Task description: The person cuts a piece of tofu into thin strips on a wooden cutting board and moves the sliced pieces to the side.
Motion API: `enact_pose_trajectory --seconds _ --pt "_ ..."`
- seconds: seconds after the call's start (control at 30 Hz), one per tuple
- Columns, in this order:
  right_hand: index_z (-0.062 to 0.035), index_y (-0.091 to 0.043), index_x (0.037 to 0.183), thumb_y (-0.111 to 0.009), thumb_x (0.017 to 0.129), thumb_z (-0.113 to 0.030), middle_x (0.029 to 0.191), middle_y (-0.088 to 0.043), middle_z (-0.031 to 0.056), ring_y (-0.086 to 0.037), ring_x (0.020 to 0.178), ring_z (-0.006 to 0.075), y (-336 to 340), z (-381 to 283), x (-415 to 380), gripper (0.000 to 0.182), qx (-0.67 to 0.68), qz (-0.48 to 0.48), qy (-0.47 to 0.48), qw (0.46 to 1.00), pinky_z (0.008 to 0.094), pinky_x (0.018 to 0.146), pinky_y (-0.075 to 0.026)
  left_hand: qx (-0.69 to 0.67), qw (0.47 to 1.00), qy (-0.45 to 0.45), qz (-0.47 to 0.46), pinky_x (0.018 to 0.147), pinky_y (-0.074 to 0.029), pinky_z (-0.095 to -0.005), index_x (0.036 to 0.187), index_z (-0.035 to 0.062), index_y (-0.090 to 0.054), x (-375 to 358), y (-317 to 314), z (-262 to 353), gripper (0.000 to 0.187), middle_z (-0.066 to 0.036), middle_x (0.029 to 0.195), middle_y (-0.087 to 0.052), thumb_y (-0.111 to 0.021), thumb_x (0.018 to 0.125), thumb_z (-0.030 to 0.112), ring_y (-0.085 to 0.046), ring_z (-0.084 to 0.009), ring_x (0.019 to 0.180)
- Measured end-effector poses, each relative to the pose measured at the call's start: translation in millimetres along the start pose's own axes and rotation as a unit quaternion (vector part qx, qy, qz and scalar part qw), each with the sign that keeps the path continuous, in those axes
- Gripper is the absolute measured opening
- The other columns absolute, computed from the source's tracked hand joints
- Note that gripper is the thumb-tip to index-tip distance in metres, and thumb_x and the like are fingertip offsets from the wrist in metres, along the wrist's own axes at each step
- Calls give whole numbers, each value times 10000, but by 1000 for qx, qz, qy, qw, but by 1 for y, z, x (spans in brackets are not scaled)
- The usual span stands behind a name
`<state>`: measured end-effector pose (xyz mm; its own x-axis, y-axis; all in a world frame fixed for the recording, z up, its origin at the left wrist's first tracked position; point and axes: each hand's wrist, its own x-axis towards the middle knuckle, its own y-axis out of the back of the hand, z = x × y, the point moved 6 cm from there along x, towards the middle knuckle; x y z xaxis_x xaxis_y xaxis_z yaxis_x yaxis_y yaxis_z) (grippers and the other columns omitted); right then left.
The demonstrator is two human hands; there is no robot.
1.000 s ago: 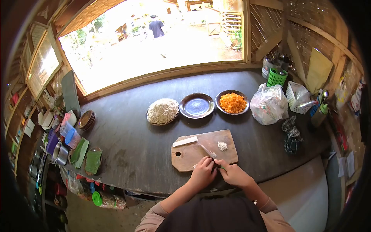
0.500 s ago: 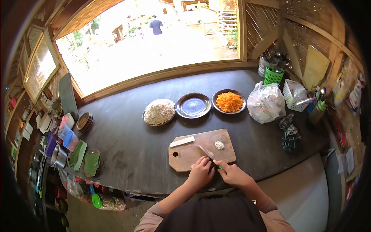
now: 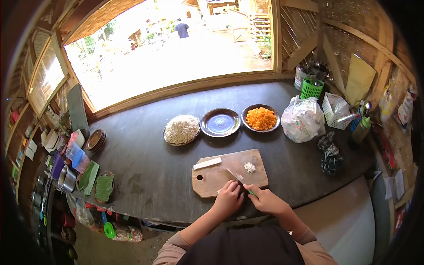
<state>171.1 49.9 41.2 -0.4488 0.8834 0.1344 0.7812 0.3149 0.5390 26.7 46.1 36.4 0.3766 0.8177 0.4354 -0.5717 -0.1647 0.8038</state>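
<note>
First, green leaf pieces (image 3: 104, 187): far off at 9 o'clock from your board.
White shreds (image 3: 181, 129): heaped in a dish, between 10 and 11.
Pale strip (image 3: 207, 164): on the board, toward its 10.
Bluish plate (image 3: 221, 123): at 12, between the two heaped dishes.
Your left hand (image 3: 228, 198): fingers bent together at the board's near edge; whether they grip anything is hidden.
Board (image 3: 234, 157): wooden, under strip, blade and small pile.
Knife (image 3: 233, 174): blade aimed at 10 or 11.
Small pile (image 3: 250, 168): white bits, board's 2.
Orange heap (image 3: 261, 118): dish at 1.
Your right hand (image 3: 268, 201): closed round the green handle.
Plastic bag (image 3: 303, 121): at 2.
</note>
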Motion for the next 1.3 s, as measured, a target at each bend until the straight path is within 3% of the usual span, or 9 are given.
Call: enact_pose_trajectory --seconds 0.13,0.2,0.4,0.53,0.63,0.73,0.97,1.17,1.3 --pt "-173 -504 1354 -549 977 -229 938 -668 280 -656 858 461 18 -17 -20 384 -49 -92 -134 985 480 743 -519 38 998 -22 33 954 -496 -401 1002 -48 -645 -2 -1 -1 286 -172 1110 -621 -674 836 184 -566 -330 1147" --pt "-156 -510 1333 -533 975 -200 804 -650 289 -648 732 477 19 -14 -26 361 -21 -100 -170 980 520 665 -508 35 999 -18 32 955 -495 -402 996 -45 -645 -2 0 -1 280 -171 1102 -620 -674 836 183 -567 -329 1143" --pt "-124 -507 1333 -521 968 -168 797 -650 288 -648 733 472 -2 -9 1 368 -48 -12 -15 999 516 661 -518 10 1000 8 -9 974 -489 -412 1035 -53 -646 2 2 1 298 -190 1119 -617 -689 834 163 -567 -354 1151" --pt "-105 -497 1340 -515 976 -193 845 -650 301 -651 787 467 8 -6 -1 375 -22 -36 -1 999 513 700 -525 14 1000 1 -7 955 -497 -413 1017 -44 -645 2 -2 -1 274 -180 1105 -615 -686 832 154 -580 -345 1127" --pt "-166 -497 1348 -535 986 -188 899 -658 290 -655 822 465 17 -7 -18 365 -43 -92 -112 989 497 702 -526 33 999 -3 8 961 -490 -392 1003 -49 -645 1 0 1 276 -177 1086 -619 -675 834 167 -579 -335 1110" --pt "-121 -504 1338 -529 971 -184 880 -661 293 -657 814 462 11 -10 -16 373 -42 -75 -110 990 514 720 -525 29 1000 2 3 967 -487 -396 1017 -52 -646 1 1 2 288 -177 1098 -620 -675 834 168 -578 -336 1118" --pt "-166 -495 1356 -540 968 -203 867 -660 292 -653 809 472 5 2 2 392 -14 -35 -24 999 529 721 -519 26 1000 -4 1 961 -494 -421 1043 -42 -638 1 -1 1 298 -188 1121 -608 -691 837 167 -574 -356 1139" --pt "-166 -491 1356 -560 976 -219 863 -664 276 -656 792 470 14 3 -21 391 -41 -102 -99 989 498 694 -524 27 1000 10 3 959 -492 -402 1025 -52 -643 -1 1 2 294 -181 1114 -617 -670 840 175 -575 -337 1134" --pt "-135 -500 1359 -540 971 -214 857 -645 314 -652 770 477 -4 -8 -4 398 -33 -46 -72 996 528 687 -517 14 1000 17 -6 954 -495 -418 1041 -42 -638 0 0 0 282 -185 1134 -605 -680 845 157 -573 -353 1139"
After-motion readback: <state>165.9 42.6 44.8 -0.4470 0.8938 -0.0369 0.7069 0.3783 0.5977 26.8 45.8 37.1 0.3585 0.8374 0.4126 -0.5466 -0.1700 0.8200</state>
